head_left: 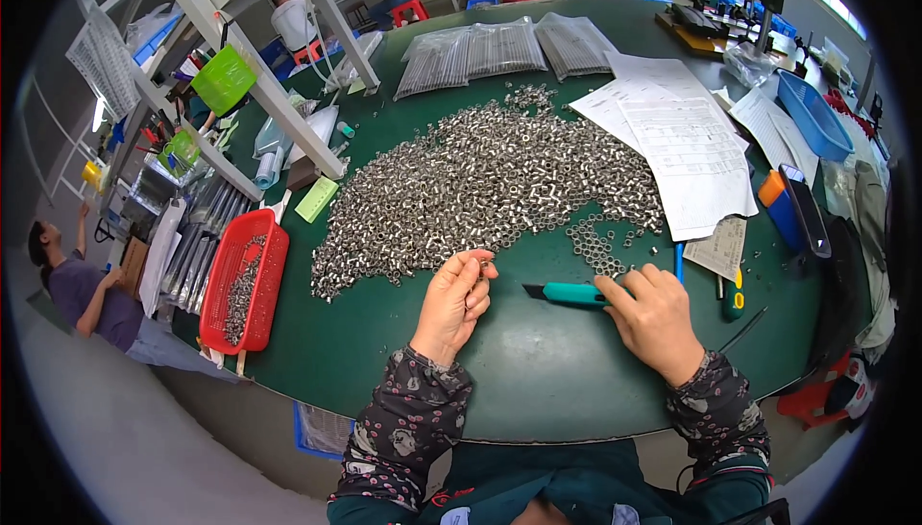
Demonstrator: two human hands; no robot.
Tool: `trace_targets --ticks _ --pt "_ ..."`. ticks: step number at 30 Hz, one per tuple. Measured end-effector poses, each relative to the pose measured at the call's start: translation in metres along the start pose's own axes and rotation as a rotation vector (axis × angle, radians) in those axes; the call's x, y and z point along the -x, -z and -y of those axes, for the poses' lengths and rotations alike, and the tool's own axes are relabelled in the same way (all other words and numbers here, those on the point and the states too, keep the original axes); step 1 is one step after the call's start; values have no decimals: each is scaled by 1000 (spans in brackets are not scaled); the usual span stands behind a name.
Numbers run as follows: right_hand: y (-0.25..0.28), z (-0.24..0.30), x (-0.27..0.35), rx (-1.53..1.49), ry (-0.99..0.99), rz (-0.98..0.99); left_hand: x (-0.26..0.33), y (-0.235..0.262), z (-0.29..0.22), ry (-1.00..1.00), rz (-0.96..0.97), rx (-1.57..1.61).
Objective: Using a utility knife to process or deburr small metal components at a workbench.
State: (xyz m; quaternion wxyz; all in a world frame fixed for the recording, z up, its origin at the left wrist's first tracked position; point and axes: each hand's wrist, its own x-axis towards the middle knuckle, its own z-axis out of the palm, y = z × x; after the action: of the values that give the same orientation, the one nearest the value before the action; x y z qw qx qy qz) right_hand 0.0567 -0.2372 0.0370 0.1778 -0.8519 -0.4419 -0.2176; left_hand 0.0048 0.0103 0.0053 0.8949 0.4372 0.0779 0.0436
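Note:
My right hand (653,318) is wrapped around a green utility knife (573,294), its dark blade pointing left over the green table. To the left of it, my left hand (451,302) is closed, with thumb and forefinger pinching a small metal ring (487,259) that the fingertips partly hide. Just beyond both hands spreads a large heap of small shiny metal rings (480,184). A flat patch of loose rings (597,248) lies at the heap's near right edge, close to the right hand.
A red basket (269,304) with more metal pieces stands at the left. Bags of metal rods (509,48) lie behind the heap. Papers (696,170), a phone (805,208), a green-and-yellow screwdriver (735,296) and a blue tray (814,117) are at the right. A person (86,294) stands far left.

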Motion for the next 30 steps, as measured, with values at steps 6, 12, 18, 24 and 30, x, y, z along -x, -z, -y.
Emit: trace_targets --ticks 6,12,18,24,30 --pt "-4 5 2 -366 -163 -12 0 1 1 3 8 -74" --pt "-6 6 5 -483 -194 61 1 -1 2 -1 33 -96" --pt "-6 6 6 -591 -236 132 1 -2 3 -18 28 -111" --pt "-5 7 5 -673 -265 198 1 0 5 -36 63 -116" --pt "-15 1 10 -759 -262 186 2 -3 7 -85 80 -251"
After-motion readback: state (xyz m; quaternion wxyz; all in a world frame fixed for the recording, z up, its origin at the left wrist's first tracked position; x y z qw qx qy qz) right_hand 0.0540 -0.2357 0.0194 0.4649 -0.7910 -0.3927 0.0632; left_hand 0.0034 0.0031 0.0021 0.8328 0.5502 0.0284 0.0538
